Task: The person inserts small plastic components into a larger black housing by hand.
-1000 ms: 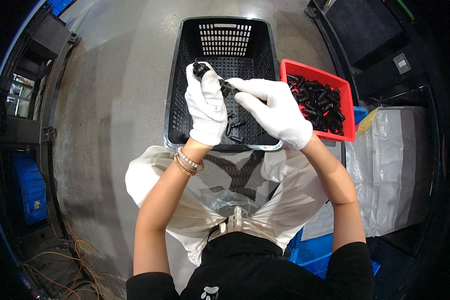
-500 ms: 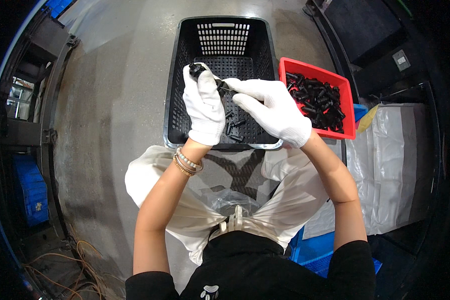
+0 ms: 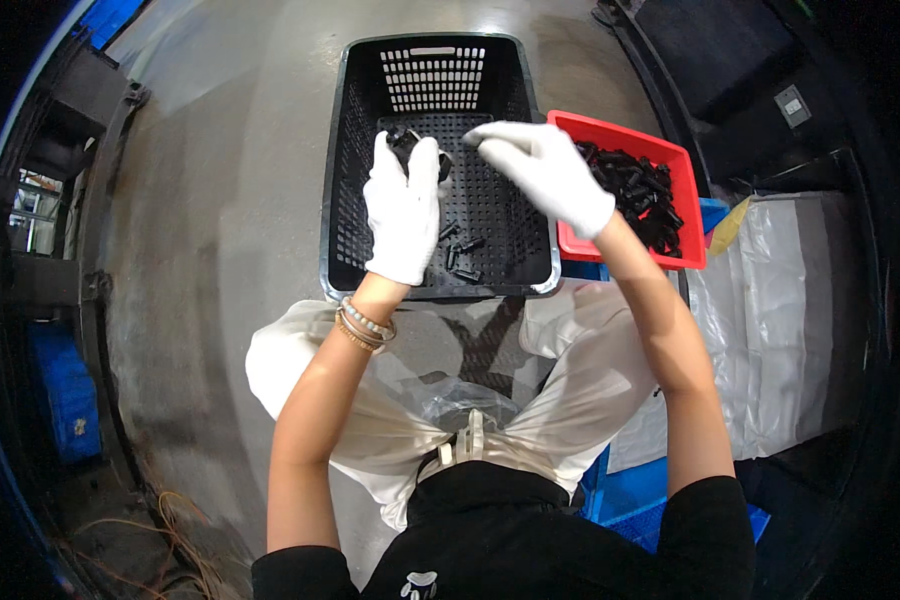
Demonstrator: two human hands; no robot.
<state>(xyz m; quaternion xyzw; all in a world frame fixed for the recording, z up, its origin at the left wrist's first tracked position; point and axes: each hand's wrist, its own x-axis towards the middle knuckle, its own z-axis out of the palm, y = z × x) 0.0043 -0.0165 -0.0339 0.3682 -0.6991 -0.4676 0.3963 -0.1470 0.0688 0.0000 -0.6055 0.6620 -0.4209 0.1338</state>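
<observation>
A: Where is the small black part (image 3: 413, 143)?
B: Gripped in the gloved left hand (image 3: 402, 208), fingers clenched around it, above the black crate (image 3: 342, 180).
A: And the right hand (image 3: 543, 172)?
B: At three o'clock of the left, apart from it; its fingers are curled, but whether they pinch anything cannot be told.
A: What surrounds them?
B: Loose black pieces (image 3: 460, 255) lie on the crate floor; a red tray (image 3: 682, 190) of black parts sits at three o'clock of the crate.

Both bare forearms reach forward, hands in white gloves. The left hand (image 3: 404, 208) is curled closed, a bracelet at its wrist. The right hand (image 3: 545, 172) has its fingers pinched together.
</observation>
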